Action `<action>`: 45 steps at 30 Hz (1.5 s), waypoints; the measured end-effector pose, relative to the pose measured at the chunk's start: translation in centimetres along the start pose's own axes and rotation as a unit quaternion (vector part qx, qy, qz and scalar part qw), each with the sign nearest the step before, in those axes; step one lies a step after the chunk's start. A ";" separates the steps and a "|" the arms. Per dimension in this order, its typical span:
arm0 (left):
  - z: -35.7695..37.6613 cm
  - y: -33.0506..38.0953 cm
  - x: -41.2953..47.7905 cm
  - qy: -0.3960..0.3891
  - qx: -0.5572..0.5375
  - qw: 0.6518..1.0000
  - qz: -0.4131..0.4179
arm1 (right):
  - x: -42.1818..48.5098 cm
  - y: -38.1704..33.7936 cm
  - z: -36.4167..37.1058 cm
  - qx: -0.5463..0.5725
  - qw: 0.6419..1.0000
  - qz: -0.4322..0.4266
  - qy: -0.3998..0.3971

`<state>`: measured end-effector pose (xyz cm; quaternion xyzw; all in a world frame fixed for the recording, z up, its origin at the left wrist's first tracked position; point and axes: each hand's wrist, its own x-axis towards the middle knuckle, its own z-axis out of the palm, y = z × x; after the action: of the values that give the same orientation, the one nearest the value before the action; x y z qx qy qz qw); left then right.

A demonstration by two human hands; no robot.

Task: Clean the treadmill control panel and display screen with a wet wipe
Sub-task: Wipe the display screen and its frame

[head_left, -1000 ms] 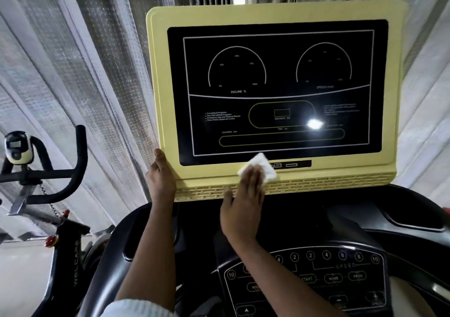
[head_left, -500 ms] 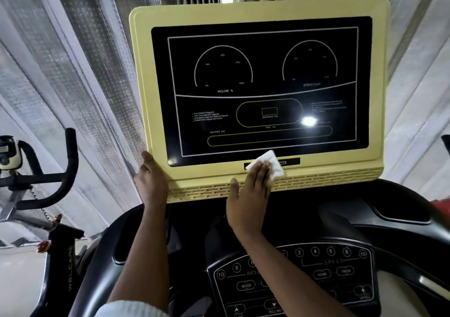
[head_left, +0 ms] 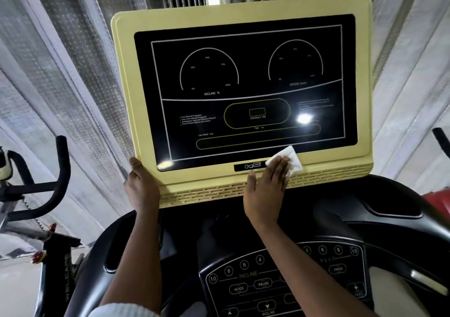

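Pressing a white wet wipe (head_left: 288, 159) flat against the lower bezel of the yellow display housing (head_left: 121, 93), the right hand (head_left: 266, 192) has its fingers spread and laid over the wipe, just right of the small port strip (head_left: 252, 166) and at the bottom edge of the display screen (head_left: 246, 93). The left hand (head_left: 141, 187) curls around the housing's lower left corner, thumb up along the edge, apparently steadying it. The wipe touches the bezel and only just overlaps the screen's lower border. Judging from this, the work is on the bottom strip of the display; whether the dark glass above has been wiped I cannot tell, since it shows only glare spots. The control panel (head_left: 280, 282), nearer the person with its INCLINE, MODE and PAUSE buttons, has no wipe on it and likely remains to be done, as does the right stretch of the bezel.
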<state>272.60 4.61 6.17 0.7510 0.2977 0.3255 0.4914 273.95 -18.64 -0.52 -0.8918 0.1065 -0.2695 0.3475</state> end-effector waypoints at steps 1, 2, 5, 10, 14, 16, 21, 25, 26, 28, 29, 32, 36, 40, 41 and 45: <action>0.0 0.0 -0.1 0.001 0.000 1.000 -0.002 | 0.7 0.5 -0.3 0.011 0.999 0.032 0.013; -0.1 0.1 -0.1 0.001 -0.004 1.000 0.000 | 1.3 0.6 -0.6 0.029 0.997 0.066 0.020; -0.1 0.2 -0.2 0.007 -0.010 1.000 0.007 | 1.5 0.4 -1.0 0.045 0.998 0.033 0.010; 0.0 0.5 -0.4 0.023 0.008 1.000 0.001 | 4.3 2.7 -2.3 0.074 0.990 0.111 0.044; 0.2 0.8 -0.4 0.018 0.014 1.000 -0.002 | 4.0 3.3 -2.5 0.072 0.996 0.043 0.022; 0.1 0.9 -0.5 0.019 0.015 1.000 -0.002 | 5.1 4.4 -2.8 0.077 0.994 0.066 0.038; 0.2 0.7 -0.3 0.024 0.008 1.000 -0.003 | 6.0 4.2 -3.5 0.072 0.995 0.055 0.035; 0.2 0.6 -0.4 0.026 0.013 1.000 -0.008 | 7.4 6.2 -4.1 0.077 0.991 0.092 0.064; 0.1 0.7 -0.4 0.025 0.015 1.000 -0.008 | 7.8 6.2 -4.4 0.084 0.987 0.121 0.068; 0.1 0.8 -0.3 0.024 0.014 1.000 -0.008 | 7.7 5.7 -4.4 0.086 0.989 0.105 0.062; 0.2 0.7 -0.2 0.025 0.012 1.000 -0.009 | 7.4 5.8 -4.1 0.081 0.992 0.079 0.056; 0.2 0.6 -0.4 0.027 0.020 0.999 -0.008 | 8.3 7.3 -4.4 0.076 0.993 0.073 0.061; 0.0 0.7 -0.5 0.027 0.020 0.999 0.003 | 9.9 7.2 -5.2 0.104 0.984 0.125 0.071; 0.2 0.4 0.0 0.040 0.037 0.998 0.011 | 11.1 8.4 -6.0 0.106 0.985 0.111 0.077; 0.2 0.5 0.2 0.051 0.038 0.998 0.013 | 11.6 8.6 -6.3 0.116 0.981 0.133 0.084; 0.6 3.4 2.1 0.097 0.011 0.994 0.056 | 12.4 9.8 -6.8 0.104 0.987 0.096 0.078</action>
<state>274.82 4.71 9.57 0.7368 0.3049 0.4207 0.4327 280.46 -34.33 2.04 -0.8128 0.1899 -0.3134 0.4529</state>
